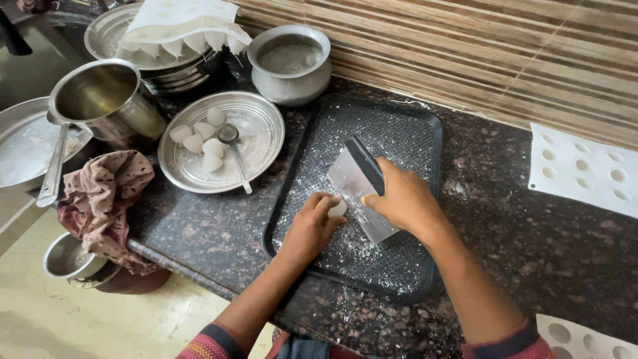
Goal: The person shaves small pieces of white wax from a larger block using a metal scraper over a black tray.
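Head view, centre of frame: dark plastic tray (412, 126) on a speckled stone counter (531, 226), dusted with white flour. Left hand (311, 229) has its fingers closed around a small white dough piece (338, 209), pressing it on the tray. Right hand (403, 199) is clamped on the black handle of a flat metal scraper (355, 183), blade tilted down onto the tray just beside the piece. Left of the tray: steel plate (259, 143) with five white pieces (203, 143) and a spoon (234, 149). Right edge: white mould sheet (585, 169).
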